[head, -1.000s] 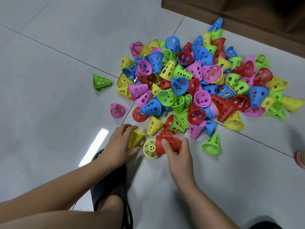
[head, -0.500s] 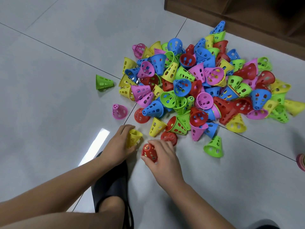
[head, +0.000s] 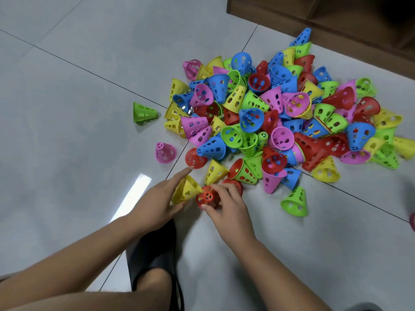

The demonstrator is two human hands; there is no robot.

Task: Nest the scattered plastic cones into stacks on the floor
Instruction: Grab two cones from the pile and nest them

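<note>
1. Cones (head: 251, 117) in red, blue, green, yellow and pink lie in a big heap on the grey floor (head: 67, 86).
2. My left hand (head: 155, 205) holds a yellow cone (head: 187, 189) between thumb and fingers. My first finger sticks out straight.
3. My right hand (head: 229, 207) has its fingers curled round a red cone (head: 207, 197). Its small end faces me.
4. These two cones are side by side, just in front of the heap, and they look like they touch.
5. A green cone (head: 143, 112) and a pink cone (head: 165, 152) lie alone, left of the heap.
6. A second green cone (head: 294, 202) stands alone near the heap's right side.
7. My dark shoe (head: 152, 250) is under my left arm.
8. Brown wooden furniture (head: 336, 25) is behind the heap.
</note>
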